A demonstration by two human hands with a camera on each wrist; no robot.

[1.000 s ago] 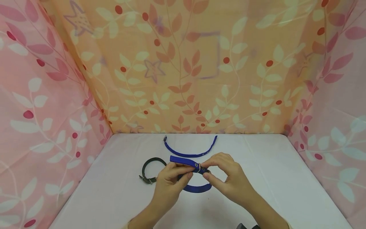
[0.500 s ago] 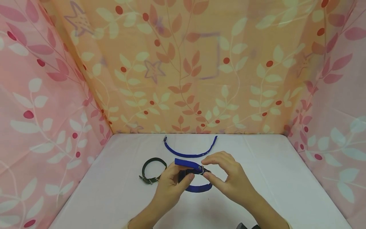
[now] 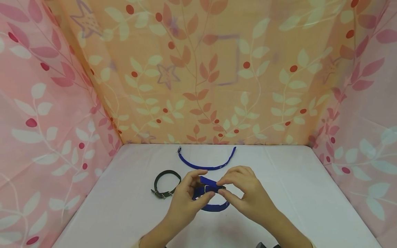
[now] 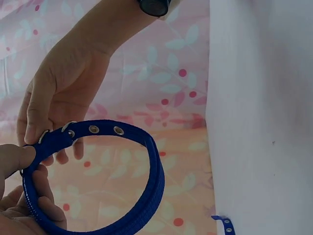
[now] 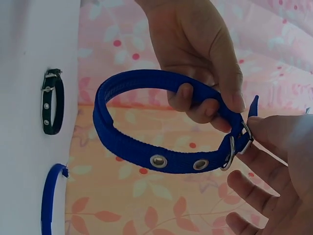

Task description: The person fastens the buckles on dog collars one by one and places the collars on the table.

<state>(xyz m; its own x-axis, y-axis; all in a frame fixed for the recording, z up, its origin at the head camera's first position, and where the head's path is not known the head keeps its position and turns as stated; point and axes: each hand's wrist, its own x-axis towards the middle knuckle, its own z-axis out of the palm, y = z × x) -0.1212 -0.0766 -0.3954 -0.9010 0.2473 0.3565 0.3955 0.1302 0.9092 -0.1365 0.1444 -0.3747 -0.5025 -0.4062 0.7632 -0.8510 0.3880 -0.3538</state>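
Observation:
A blue collar [image 3: 215, 208] is looped round and held above the table by both hands. My left hand [image 3: 190, 194] grips the strap near the buckle [image 5: 246, 132], its fingers curled on the band in the right wrist view and its index finger lifted in the head view. My right hand [image 3: 246, 188] pinches the strap beside the buckle with thumb and index finger. Metal eyelets [image 5: 158, 161] and a D-ring [image 5: 229, 155] show on the band. The strap's free end [image 5: 254, 105] sticks out past the buckle.
A dark green collar [image 3: 156, 182], closed in a ring, lies on the white table [image 3: 124, 213] at the left. Behind the hands lies another blue collar [image 3: 204, 168], spread open in a curve. Floral cloth walls [image 3: 198, 103] stand round the table.
The free end has shifted right and shows less length in the head view. My right fingers have closed on the strap, and my left index finger has lifted off it.

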